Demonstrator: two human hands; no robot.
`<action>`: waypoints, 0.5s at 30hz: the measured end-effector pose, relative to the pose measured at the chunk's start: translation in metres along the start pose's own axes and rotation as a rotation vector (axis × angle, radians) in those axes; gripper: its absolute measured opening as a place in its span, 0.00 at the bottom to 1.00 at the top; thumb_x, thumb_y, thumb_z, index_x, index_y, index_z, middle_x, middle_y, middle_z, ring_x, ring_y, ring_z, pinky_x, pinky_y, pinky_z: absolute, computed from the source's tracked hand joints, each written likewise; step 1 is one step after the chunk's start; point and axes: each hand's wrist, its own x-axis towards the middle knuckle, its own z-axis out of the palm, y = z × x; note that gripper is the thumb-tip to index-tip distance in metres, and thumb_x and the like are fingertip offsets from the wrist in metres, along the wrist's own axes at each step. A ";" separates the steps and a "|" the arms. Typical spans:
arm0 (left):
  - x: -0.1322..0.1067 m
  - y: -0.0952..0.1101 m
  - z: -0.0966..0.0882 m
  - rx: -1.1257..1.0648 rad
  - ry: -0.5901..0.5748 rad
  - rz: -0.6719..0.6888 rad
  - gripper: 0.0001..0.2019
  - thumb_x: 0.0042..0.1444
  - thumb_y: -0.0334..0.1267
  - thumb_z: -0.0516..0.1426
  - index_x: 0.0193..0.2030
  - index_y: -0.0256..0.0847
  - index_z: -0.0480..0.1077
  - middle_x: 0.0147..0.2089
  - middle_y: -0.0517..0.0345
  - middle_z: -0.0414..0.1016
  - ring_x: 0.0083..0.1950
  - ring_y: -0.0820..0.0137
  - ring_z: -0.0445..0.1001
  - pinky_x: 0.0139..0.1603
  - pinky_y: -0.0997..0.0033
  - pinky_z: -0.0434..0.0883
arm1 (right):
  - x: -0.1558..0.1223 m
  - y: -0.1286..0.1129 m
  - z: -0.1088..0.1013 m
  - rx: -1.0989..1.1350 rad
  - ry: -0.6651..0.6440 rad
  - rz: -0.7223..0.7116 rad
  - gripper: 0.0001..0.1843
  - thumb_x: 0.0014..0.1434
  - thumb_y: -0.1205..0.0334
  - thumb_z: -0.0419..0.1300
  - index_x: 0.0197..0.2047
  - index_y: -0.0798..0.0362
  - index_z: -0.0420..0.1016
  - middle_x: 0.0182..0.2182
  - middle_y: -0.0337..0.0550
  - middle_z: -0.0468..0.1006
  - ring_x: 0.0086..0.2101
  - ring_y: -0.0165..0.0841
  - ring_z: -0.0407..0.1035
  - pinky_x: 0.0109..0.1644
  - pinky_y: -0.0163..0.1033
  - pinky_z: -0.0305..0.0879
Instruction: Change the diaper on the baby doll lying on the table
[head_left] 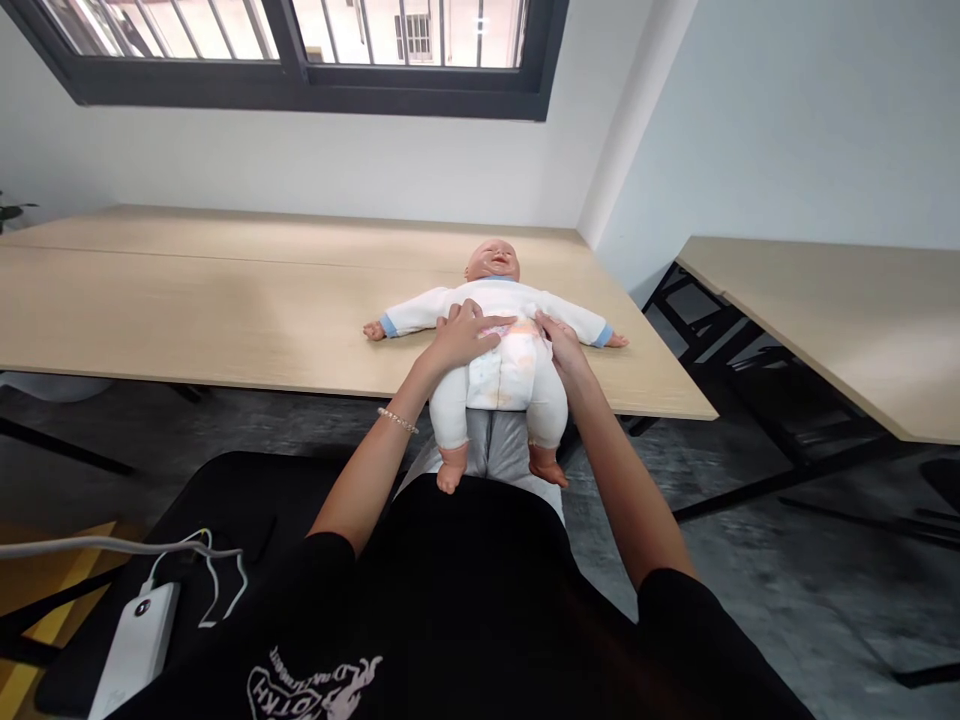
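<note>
The front of the diaper (504,378) on the baby doll (517,298) is partly covered by the left hand (465,337), and its print is too faint to be made out. The doll's other side at the waist is hidden by the right hand (561,343), whose fingertips are obscured. The plant (9,212) is cut off by the left edge, the window (300,50) by the top edge, the second bench (825,330) by the right edge, and the white power bank (135,650) by the bottom edge. The lettering on the black shirt (315,685) is cut off and only partly legible.
</note>
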 end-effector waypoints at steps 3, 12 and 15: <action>0.004 0.001 0.003 0.040 -0.002 -0.020 0.20 0.63 0.39 0.55 0.59 0.62 0.76 0.50 0.50 0.63 0.60 0.48 0.62 0.64 0.36 0.57 | -0.003 0.000 0.000 0.073 0.000 0.015 0.33 0.44 0.30 0.69 0.39 0.48 0.70 0.38 0.45 0.80 0.47 0.47 0.74 0.54 0.52 0.72; 0.004 0.003 0.005 0.050 0.022 -0.054 0.21 0.65 0.42 0.53 0.63 0.66 0.72 0.50 0.49 0.64 0.61 0.47 0.62 0.64 0.33 0.57 | -0.009 -0.001 -0.001 0.148 -0.035 0.034 0.35 0.37 0.34 0.75 0.40 0.48 0.74 0.40 0.41 0.80 0.40 0.39 0.75 0.51 0.47 0.73; 0.006 0.006 0.006 0.070 0.017 -0.060 0.22 0.65 0.42 0.53 0.64 0.66 0.71 0.50 0.48 0.65 0.61 0.45 0.62 0.63 0.31 0.57 | -0.009 -0.002 -0.002 0.158 0.022 -0.016 0.34 0.38 0.32 0.73 0.38 0.48 0.71 0.38 0.41 0.79 0.41 0.40 0.74 0.51 0.47 0.73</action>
